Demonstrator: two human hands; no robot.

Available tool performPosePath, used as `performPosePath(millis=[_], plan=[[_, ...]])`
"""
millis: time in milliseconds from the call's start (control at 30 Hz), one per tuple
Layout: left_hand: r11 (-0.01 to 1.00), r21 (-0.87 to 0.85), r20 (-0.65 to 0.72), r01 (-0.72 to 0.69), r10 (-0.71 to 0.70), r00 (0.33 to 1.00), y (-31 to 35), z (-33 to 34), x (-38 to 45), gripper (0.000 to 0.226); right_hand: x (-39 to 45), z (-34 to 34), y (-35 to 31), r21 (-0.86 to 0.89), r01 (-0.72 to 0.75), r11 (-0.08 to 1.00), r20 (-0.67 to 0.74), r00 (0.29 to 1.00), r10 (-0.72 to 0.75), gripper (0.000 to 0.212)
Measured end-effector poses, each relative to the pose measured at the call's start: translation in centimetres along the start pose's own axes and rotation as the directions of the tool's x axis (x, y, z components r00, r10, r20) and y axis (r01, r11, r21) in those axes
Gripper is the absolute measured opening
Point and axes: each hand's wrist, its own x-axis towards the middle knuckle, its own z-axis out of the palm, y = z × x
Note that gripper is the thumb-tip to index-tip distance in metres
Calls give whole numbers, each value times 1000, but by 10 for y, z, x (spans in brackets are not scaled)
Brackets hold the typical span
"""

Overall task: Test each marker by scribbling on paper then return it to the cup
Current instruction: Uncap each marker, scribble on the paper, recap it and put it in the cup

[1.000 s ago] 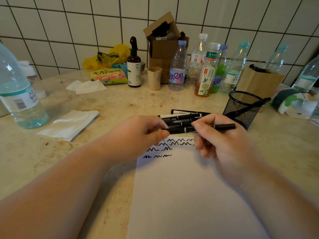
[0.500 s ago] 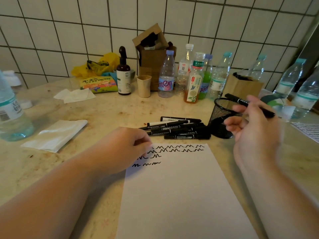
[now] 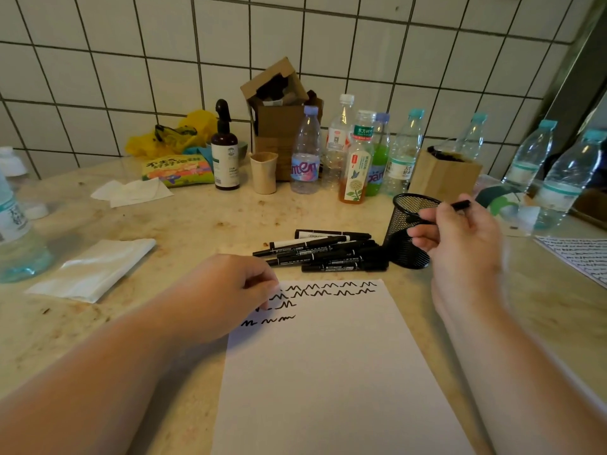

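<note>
Since half a second back the right hand (image 3: 460, 244) has dropped a bit, so the slim black marker pen (image 3: 458, 205) it pinches between thumb and curled fingers now sits tilted over the rim of the black wire-mesh pen cup (image 3: 405, 224), right of frame centre. Its lower end is behind the fingers, so can't tell if it's inside yet. Left hand (image 3: 226, 293) hasn't budged: fingers curled, tips pressing the upper left corner of the white sheet of paper (image 3: 328, 372), partly covering the black squiggles (image 3: 328, 289) along its top. Just above the sheet lies a loose pile of black markers (image 3: 322, 251), touching the cup's base, all on the beige stone counter (image 3: 197, 224).
</note>
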Motion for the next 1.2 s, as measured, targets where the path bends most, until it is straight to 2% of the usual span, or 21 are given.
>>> performPosePath(millis=[67,133,200,267,367,467,600,700,833,900,933,1000,1100,1200], plan=[[1000,-4,-2,2,-2,1000,0,0,0,22,-5,0,-2,-30,38,999,32,999,-37,58],[1000,-5,-7,6,-6,1000,0,0,-1,24,-11,-1,-4,-68,92,993,51,995,-89,61],[1000,-8,-5,9,-9,1000,0,-1,-1,24,-17,-1,-5,-130,138,982,86,988,-128,52],[1000,-14,9,12,-12,1000,0,-1,-1,24,-23,2,-2,-277,182,943,199,971,-129,31],[1000,-3,28,17,-17,999,1,-1,0,23,-29,5,12,-558,315,767,441,896,-48,22],[1000,9,41,-1,1,999,1,-3,-1,19,-33,9,25,-695,459,554,576,816,47,28],[1000,-3,45,-16,16,999,0,-4,-2,19,-35,12,27,-767,525,369,605,784,143,36],[1000,-3,40,-20,20,999,0,-4,-2,20,-35,14,27,-791,534,299,590,795,141,30],[1000,-6,40,-11,11,999,1,-4,-3,20,-34,11,30,-785,532,317,591,797,126,18],[1000,-4,41,-9,9,999,1,-4,-3,19,-32,10,28,-762,533,368,596,799,75,13],[1000,-7,46,-6,6,999,1,-4,-2,18,-32,11,26,-736,531,420,596,803,30,12],[1000,-16,52,7,-6,999,1,-4,-2,16,-35,11,18,-650,479,590,576,817,-30,6],[1000,-30,39,10,-9,999,0,-2,-2,15,-44,7,11,-506,288,813,585,807,78,8],[999,-50,38,-3,5,999,2,-3,-1,15,-50,4,7,-334,34,942,654,728,206,12]])
